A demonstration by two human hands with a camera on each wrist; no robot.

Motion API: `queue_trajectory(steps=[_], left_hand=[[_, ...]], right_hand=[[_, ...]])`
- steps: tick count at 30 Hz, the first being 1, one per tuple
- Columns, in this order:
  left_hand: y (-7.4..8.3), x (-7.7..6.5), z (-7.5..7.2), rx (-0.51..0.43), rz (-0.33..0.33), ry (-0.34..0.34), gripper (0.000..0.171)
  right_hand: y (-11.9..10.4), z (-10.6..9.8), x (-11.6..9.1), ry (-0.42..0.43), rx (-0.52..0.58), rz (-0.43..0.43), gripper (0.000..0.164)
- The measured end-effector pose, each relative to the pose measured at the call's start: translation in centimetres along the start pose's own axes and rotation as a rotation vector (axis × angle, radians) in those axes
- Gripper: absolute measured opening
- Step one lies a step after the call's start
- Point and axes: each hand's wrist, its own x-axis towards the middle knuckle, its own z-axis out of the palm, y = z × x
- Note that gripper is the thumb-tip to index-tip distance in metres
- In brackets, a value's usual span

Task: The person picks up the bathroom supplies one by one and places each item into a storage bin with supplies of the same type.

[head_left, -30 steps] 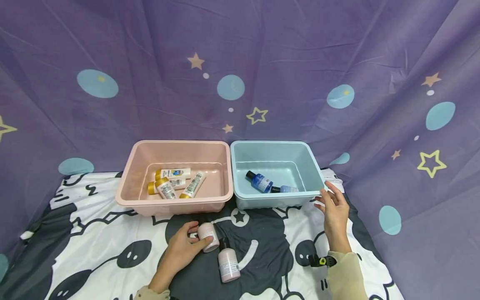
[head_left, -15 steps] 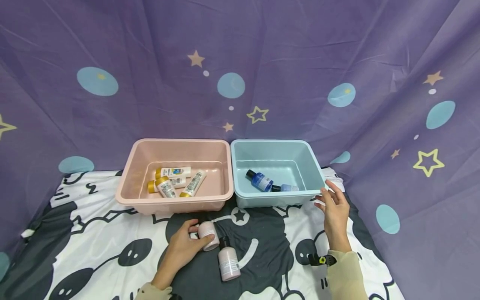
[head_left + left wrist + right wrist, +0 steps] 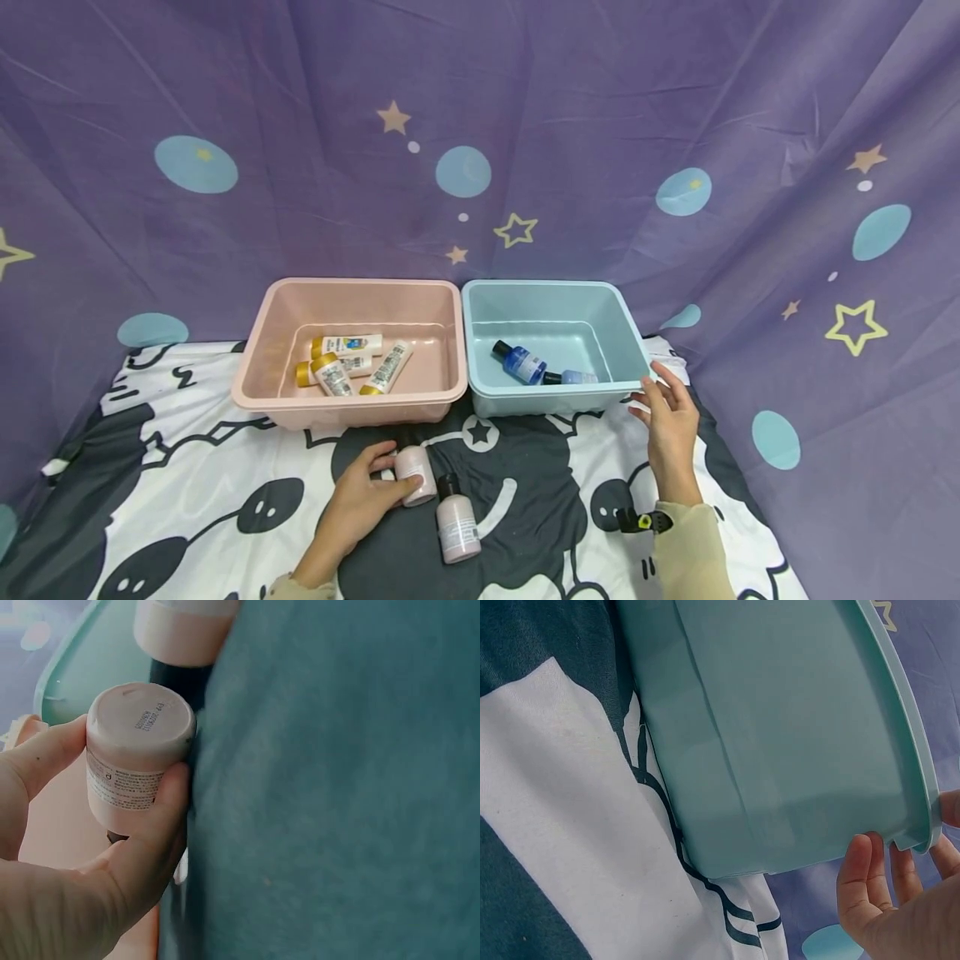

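In the head view, my left hand (image 3: pixel 360 492) holds a pale pink bottle (image 3: pixel 415 477) between thumb and fingers, just in front of the pink bin. The left wrist view shows this bottle's round base (image 3: pixel 142 716) and printed label, with its dark cap mostly hidden. A second pale pink bottle (image 3: pixel 457 527) with a black cap lies on the cloth close to its right. My right hand (image 3: pixel 670 429) grips the front right corner of the light blue bin (image 3: pixel 780 742), fingers at its rim.
Inside the pink bin (image 3: pixel 348 406) lie several white tubes (image 3: pixel 388 368) with yellow caps. Two blue bottles (image 3: pixel 522 364) with black caps lie in the blue bin. Both bins stand side by side on a patterned cloth (image 3: pixel 202 475), against a purple curtain (image 3: pixel 330 200).
The bottle in my left hand has tilted slightly, with more of its dark cap end showing. My right hand stays at the blue bin's corner.
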Motion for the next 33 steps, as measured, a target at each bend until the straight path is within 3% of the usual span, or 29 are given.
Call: queue_trajectory(steps=[5,10,18,25,33], left_hand=[[0.8,-0.9,0.2,-0.108,0.013,-0.034,0.079],[2.5,-2.1,0.3,-0.185,0.068,-0.088,0.075],[5.6,-3.3,0.5,-0.240,0.134,-0.191,0.070],[7.8,-2.6,1.1,-0.204,0.225,-0.227,0.070],[11.5,-0.6,2.1,-0.181,0.322,-0.290,0.070]], right_hand=[[-0.1,0.0,-0.1,-0.001,0.012,0.001,0.046],[-0.1,0.0,-0.1,0.007,0.017,0.004,0.045],[-0.1,0.1,-0.2,0.007,0.005,0.009,0.045],[0.0,0.1,-0.1,0.015,0.013,0.001,0.045],[0.2,0.1,-0.1,0.014,0.013,-0.010,0.045]])
